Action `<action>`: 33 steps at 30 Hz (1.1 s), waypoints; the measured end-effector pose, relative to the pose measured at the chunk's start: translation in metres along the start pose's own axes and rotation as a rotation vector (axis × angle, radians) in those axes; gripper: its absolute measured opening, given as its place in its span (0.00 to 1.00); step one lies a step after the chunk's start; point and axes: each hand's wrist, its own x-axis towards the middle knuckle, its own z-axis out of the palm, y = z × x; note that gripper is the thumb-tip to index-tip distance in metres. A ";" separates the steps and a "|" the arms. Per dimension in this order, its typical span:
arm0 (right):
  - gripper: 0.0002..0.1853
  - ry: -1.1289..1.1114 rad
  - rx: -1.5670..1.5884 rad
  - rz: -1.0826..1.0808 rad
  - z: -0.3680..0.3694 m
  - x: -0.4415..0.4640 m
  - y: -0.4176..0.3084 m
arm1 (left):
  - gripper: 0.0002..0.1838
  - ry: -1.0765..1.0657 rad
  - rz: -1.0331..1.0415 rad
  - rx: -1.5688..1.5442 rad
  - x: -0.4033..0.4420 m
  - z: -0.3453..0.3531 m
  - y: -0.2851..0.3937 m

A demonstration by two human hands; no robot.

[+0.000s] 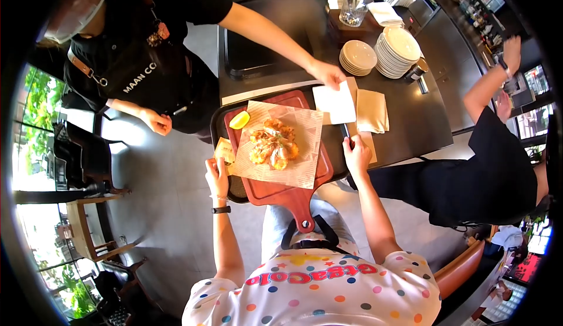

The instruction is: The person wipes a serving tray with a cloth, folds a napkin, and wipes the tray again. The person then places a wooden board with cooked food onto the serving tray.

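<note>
My left hand [218, 177] is closed at the left edge of the black tray [239, 192], its fingers on a small tan printed paper slip [224, 151]. My right hand [356, 153] is wrapped round a slim dark handle [345, 130], whose far end is hidden by a white napkin [335, 104]. A co-worker's hand [328, 75] holds that napkin. On the tray lies a reddish wooden paddle board [305, 205] with printed paper [308, 135] on it. Fried food [274, 144] sits on the paper, beside a lemon wedge [239, 120].
A folded beige napkin [372, 111] lies right of the white one. Stacked plates [397, 52], smaller plates [358, 57] and a glass of cutlery [353, 12] stand on the dark counter [404, 123]. A co-worker [135, 50] is at left; another person [487, 173] at right.
</note>
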 end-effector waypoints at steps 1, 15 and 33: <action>0.14 0.002 0.008 -0.007 0.000 0.000 0.001 | 0.13 0.002 0.001 0.002 0.000 0.000 0.002; 0.14 0.124 0.112 0.039 -0.009 -0.011 -0.002 | 0.11 -0.046 0.085 -0.034 0.008 -0.003 0.003; 0.13 0.402 0.097 0.163 -0.024 -0.092 -0.017 | 0.13 -0.292 0.250 -0.318 0.054 0.034 -0.050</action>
